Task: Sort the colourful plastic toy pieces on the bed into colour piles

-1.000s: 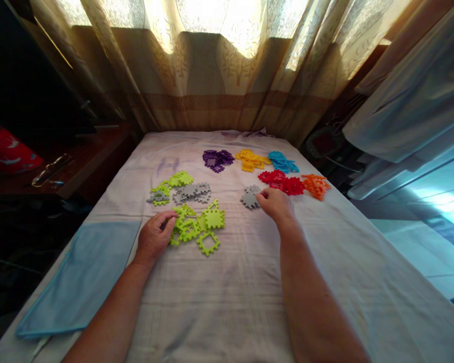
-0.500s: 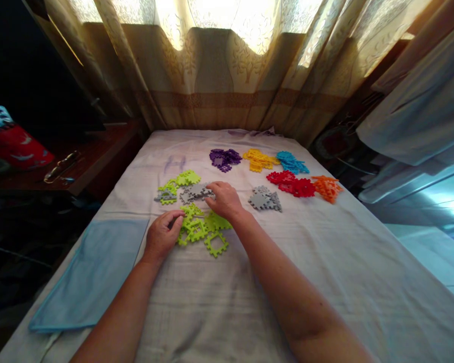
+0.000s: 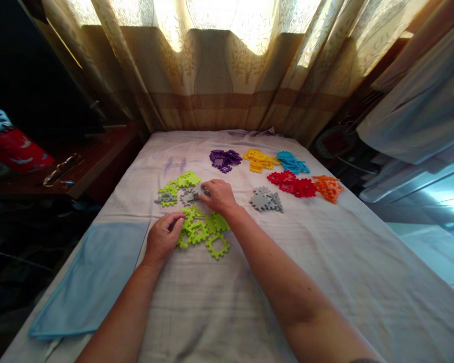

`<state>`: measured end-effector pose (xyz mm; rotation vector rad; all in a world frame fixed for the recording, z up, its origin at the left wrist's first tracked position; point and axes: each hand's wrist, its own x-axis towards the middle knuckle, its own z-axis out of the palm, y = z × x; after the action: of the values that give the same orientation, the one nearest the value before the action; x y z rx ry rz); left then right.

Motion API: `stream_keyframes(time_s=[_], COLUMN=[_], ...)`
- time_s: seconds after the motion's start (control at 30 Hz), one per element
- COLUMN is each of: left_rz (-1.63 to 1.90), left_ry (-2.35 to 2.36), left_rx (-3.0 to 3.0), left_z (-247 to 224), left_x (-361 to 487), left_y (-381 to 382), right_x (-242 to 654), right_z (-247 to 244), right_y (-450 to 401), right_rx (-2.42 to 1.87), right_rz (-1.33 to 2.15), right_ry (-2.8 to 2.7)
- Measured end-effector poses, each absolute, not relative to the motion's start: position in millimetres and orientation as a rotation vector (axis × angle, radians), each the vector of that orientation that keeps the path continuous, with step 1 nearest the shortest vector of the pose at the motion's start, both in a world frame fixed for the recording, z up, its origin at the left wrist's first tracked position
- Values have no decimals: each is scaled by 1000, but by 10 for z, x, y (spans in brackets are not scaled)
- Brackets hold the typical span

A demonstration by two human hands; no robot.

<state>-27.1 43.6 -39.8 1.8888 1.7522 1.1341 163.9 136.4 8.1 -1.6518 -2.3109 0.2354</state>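
Note:
My right hand (image 3: pixel 219 195) reaches over small flat grey toothed plastic building pieces (image 3: pixel 189 197), thumb and fingers closed on a grey piece (image 3: pixel 201 190) that they partly cover. My left hand (image 3: pixel 163 238) rests on the sheet at the left side of lime green toothed pieces (image 3: pixel 197 231). Its fingers are bent, with a gap between thumb and forefinger, and the tips touch or nearly touch the green pile. A lime green square frame (image 3: pixel 218 246) lies at that pile's near side. Farther off lie more lime green pieces (image 3: pixel 188 178) with a grey one (image 3: pixel 168 198) among them.
A grey pile (image 3: pixel 264 199) lies right of my right hand. Beyond are purple (image 3: pixel 224 160), yellow (image 3: pixel 258 160), blue (image 3: pixel 292 162), red (image 3: pixel 292 184) and orange pieces (image 3: pixel 328 188). A light blue cloth (image 3: pixel 94 277) lies at left; a curtain (image 3: pixel 212 70) hangs behind.
My right hand has moved slightly left over the grey pieces, covering more of them. My left hand has stayed almost in place.

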Motion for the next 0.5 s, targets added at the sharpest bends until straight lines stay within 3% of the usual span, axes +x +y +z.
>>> stream_keyframes(time_s=[0.5], left_rz=[1092], left_ry=[1775], left_rx=[1957], left_z=[-372], left_x=[-286], left_y=[441], right_x=[3522], right_z=[-169], right_y=[1003], right_rx=[-2046], right_rz=[379], right_ry=[-1373])
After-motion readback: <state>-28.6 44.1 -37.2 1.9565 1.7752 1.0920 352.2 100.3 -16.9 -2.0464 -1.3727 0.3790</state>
